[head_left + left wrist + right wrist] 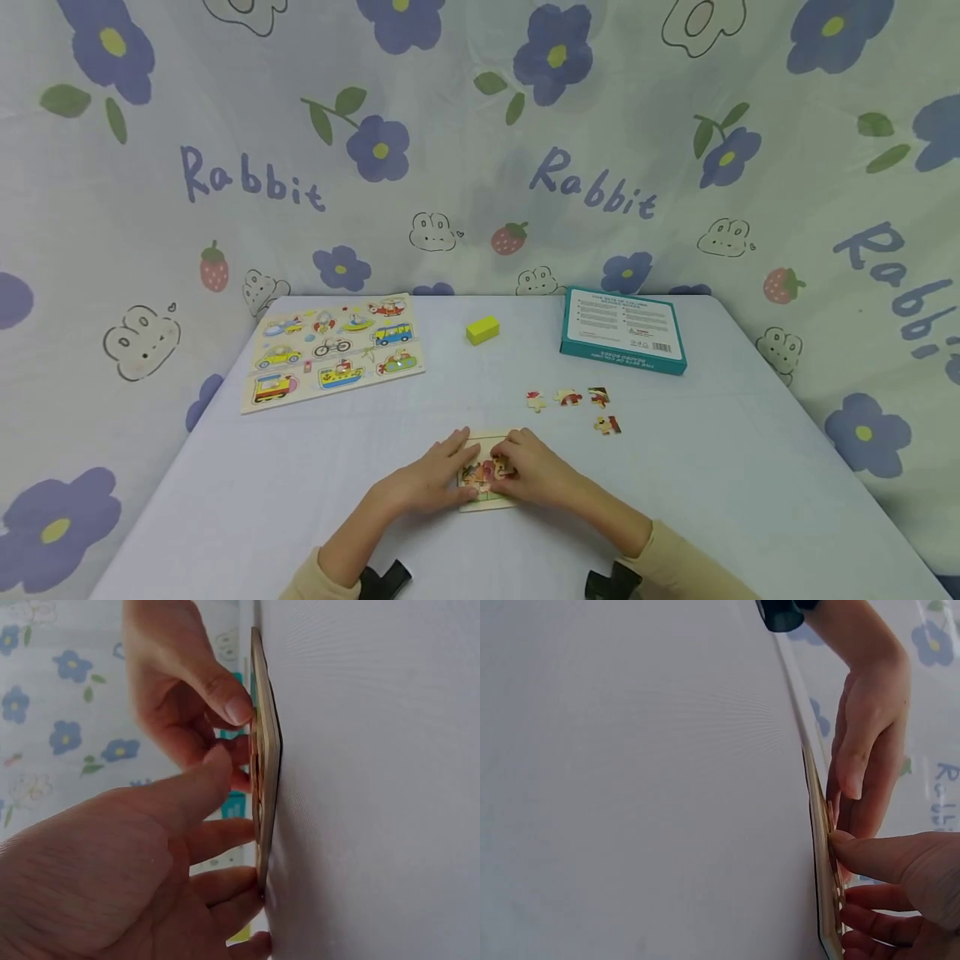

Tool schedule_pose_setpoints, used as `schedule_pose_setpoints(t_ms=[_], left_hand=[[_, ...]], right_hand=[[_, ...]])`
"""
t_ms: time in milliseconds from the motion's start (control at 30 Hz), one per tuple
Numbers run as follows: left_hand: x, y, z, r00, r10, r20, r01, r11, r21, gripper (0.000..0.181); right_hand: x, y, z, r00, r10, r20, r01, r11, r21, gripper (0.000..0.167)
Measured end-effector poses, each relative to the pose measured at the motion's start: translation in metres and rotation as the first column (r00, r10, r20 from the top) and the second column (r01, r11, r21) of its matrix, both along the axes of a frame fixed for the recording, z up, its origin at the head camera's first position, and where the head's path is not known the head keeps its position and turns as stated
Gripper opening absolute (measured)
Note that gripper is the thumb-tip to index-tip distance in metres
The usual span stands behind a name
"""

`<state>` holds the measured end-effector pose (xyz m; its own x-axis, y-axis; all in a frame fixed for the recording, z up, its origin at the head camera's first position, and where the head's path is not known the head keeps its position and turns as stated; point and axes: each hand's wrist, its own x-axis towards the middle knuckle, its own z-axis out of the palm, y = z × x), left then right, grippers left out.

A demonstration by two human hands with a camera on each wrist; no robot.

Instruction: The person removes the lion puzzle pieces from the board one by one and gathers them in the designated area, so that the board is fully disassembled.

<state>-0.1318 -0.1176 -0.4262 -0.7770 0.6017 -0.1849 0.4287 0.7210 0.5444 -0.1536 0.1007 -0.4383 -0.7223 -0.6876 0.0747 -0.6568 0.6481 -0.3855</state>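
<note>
A small wooden jigsaw board lies flat on the white table, with picture pieces in its middle. My left hand rests on its left side, fingers fairly straight and spread, the fingertips touching the board. On the right side, my right hand bends over the board and pinches a puzzle piece between thumb and fingers, against the board's surface. The right wrist view shows that thumb at the board's edge. Fingers partly hide the pieces.
Several loose puzzle pieces lie beyond the right hand. A vehicle peg puzzle sits at the back left, a yellow block at the back middle, a teal box at the back right. A flowered curtain hangs behind.
</note>
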Motion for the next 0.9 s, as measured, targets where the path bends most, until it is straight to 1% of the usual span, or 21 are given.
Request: schedule_pose_setpoints(t_ms=[67, 133, 300, 400, 500, 633, 733, 800, 900], left_hand=[[-0.0005, 0.0004, 0.0018, 1.0, 0.002, -0.006, -0.002, 1.0, -0.005, 0.057], [-0.0006, 0.0013, 0.0031, 1.0, 0.003, -0.022, -0.003, 1.0, -0.016, 0.052], [-0.0003, 0.0047, 0.0048, 0.997, 0.017, -0.071, -0.022, 0.998, -0.058, 0.052], [-0.0005, 0.0065, 0.0061, 0.994, 0.023, -0.11, -0.029, 0.998, -0.056, 0.049], [-0.0016, 0.0081, 0.0068, 0.987, 0.019, -0.158, -0.026, 0.999, -0.042, 0.043], [-0.0041, 0.0093, 0.0043, 0.971, 0.01, -0.241, -0.021, 0.999, -0.042, 0.035], [-0.0059, 0.0096, 0.0017, 0.96, 0.007, -0.281, -0.017, 0.999, -0.033, 0.03], [-0.0068, 0.0096, 0.0007, 0.958, 0.006, -0.287, -0.013, 1.0, -0.025, 0.029], [-0.008, 0.01, 0.0005, 0.961, 0.014, -0.275, -0.019, 1.0, -0.018, 0.027]], right_hand=[[-0.0011, 0.0005, 0.0003, 1.0, 0.005, 0.009, -0.004, 1.0, -0.009, 0.038], [-0.0021, 0.001, 0.0004, 1.0, 0.007, 0.017, -0.007, 1.0, -0.017, 0.038], [-0.0045, 0.002, -0.0001, 0.999, 0.012, 0.046, -0.011, 1.0, -0.018, 0.039], [-0.0059, 0.0019, 0.001, 0.997, 0.013, 0.072, -0.012, 1.0, -0.019, 0.04], [-0.0075, 0.0014, 0.0025, 0.996, 0.013, 0.088, -0.011, 1.0, -0.015, 0.04], [-0.0092, 0.0006, 0.0034, 0.993, 0.007, 0.12, -0.005, 1.0, -0.014, 0.039], [-0.0099, 0.0004, 0.0033, 0.991, 0.004, 0.136, -0.001, 1.0, -0.019, 0.039], [-0.0098, 0.0003, 0.0033, 0.99, 0.007, 0.14, -0.003, 1.0, -0.026, 0.038], [-0.0096, 0.0004, 0.0041, 0.989, 0.012, 0.149, -0.006, 0.999, -0.039, 0.039]])
